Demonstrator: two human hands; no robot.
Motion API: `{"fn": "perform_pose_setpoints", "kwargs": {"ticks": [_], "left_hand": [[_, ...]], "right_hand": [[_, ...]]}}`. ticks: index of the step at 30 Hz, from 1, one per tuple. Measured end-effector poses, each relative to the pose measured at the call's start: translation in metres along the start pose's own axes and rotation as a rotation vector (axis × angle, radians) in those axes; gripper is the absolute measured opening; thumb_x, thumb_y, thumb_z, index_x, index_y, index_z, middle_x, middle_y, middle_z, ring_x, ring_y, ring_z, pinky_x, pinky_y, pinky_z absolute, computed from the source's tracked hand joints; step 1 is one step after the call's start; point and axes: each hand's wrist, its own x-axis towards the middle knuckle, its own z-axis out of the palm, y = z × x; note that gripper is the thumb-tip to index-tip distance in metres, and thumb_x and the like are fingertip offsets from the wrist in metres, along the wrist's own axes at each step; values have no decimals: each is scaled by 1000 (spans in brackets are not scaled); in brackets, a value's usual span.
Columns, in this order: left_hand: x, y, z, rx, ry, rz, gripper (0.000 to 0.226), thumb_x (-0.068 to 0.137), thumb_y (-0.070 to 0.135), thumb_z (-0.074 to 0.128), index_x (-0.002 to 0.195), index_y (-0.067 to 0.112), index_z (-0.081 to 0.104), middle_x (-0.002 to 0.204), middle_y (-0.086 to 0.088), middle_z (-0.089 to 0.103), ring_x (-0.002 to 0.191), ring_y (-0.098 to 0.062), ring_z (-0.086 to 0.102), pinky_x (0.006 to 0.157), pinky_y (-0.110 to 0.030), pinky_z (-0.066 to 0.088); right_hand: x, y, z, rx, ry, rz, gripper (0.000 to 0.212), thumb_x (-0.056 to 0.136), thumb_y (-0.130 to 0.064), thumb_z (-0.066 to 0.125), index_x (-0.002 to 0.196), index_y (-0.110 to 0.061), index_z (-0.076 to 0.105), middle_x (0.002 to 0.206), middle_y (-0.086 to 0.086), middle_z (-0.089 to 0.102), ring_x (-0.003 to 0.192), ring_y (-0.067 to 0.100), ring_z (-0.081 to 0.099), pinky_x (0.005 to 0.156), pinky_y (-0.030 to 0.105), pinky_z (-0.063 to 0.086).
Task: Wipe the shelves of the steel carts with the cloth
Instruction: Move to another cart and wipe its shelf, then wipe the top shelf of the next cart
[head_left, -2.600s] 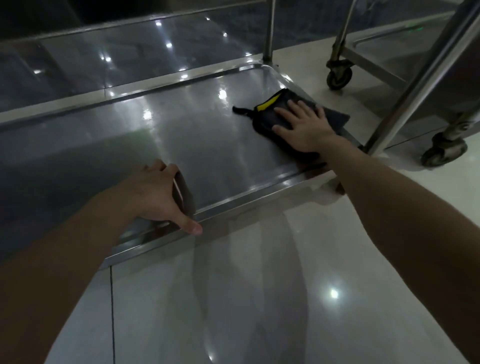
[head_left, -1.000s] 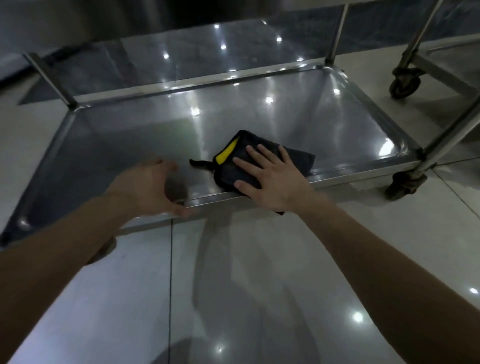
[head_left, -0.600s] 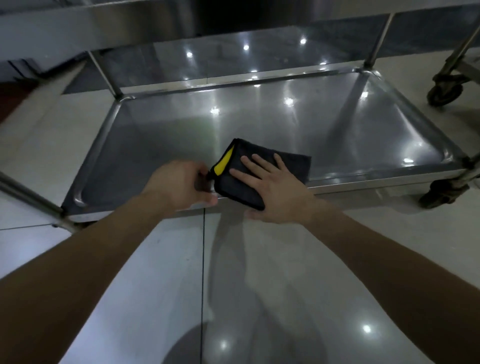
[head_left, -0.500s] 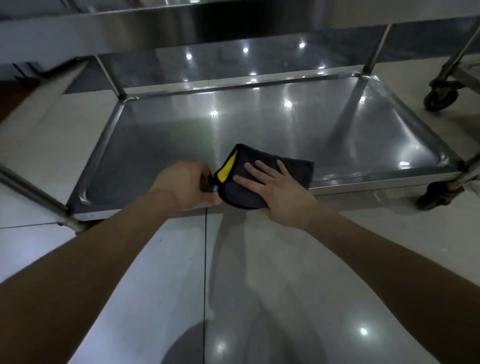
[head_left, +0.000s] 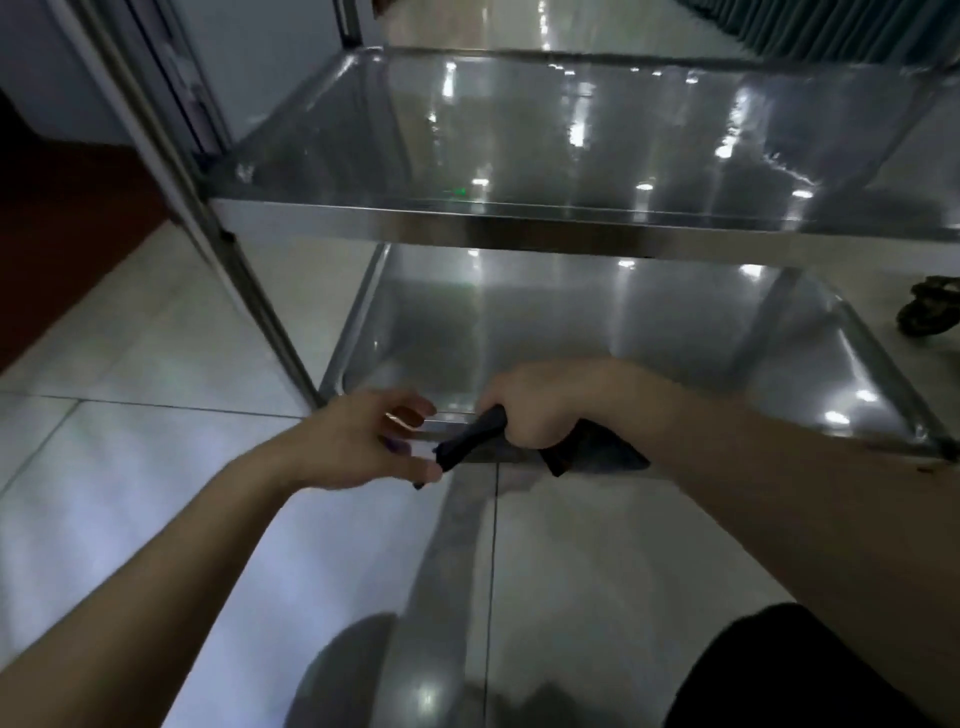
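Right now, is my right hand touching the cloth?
Touching. The head view shows the right hand closed in a fist round the dark cloth, which sticks out on both sides of it.

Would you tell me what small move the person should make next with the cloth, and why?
Probably the left hand should pinch the loose end of the cloth and pull it flat. The right hand grips the cloth bunched at the near rim of the lower shelf, and the open left hand sits beside that end; a bunched cloth would wipe poorly.
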Motion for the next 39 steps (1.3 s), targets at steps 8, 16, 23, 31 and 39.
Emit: {"fn": "perform_pose_setpoints", "kwargs": {"ticks": [8,16,23,31,39], "left_hand": [[-23,-43,-12,181,65,74,14,93,38,80,88,38,67,75,17,70,70,-8,68,57,-16,46],[-71,-7,-15,-120,314,-135,35,87,51,86,69,34,63,63,17,63,60,-9,58,58,-38,43],[-140,115,-77,-211,283,-224,35,81,60,87,77,34,65,68,10,66,69,-9,62,58,-29,42],[-226,327,-169,-270,353,-249,43,81,38,94,105,41,59,94,15,80,94,-4,75,83,-34,61],[-265,511,-185,-143,338,-62,31,87,27,91,92,40,63,92,18,74,95,-8,72,78,-44,60]], "right_hand": [[27,-50,3,351,128,-40,22,93,-19,68,114,-27,67,113,-2,68,104,21,64,89,41,56],[-21,-60,2,639,283,85,28,87,0,63,113,-9,72,102,6,72,94,24,64,78,38,48],[-158,-66,-70,802,213,165,47,83,2,52,78,-44,57,78,-15,62,81,18,59,68,31,41],[-363,-55,-194,1126,159,186,20,110,-32,55,98,-27,70,83,-10,70,80,11,65,74,31,47],[-516,2,-254,1266,275,213,37,113,-49,45,143,-40,65,127,-16,75,119,7,68,108,33,50]]}}
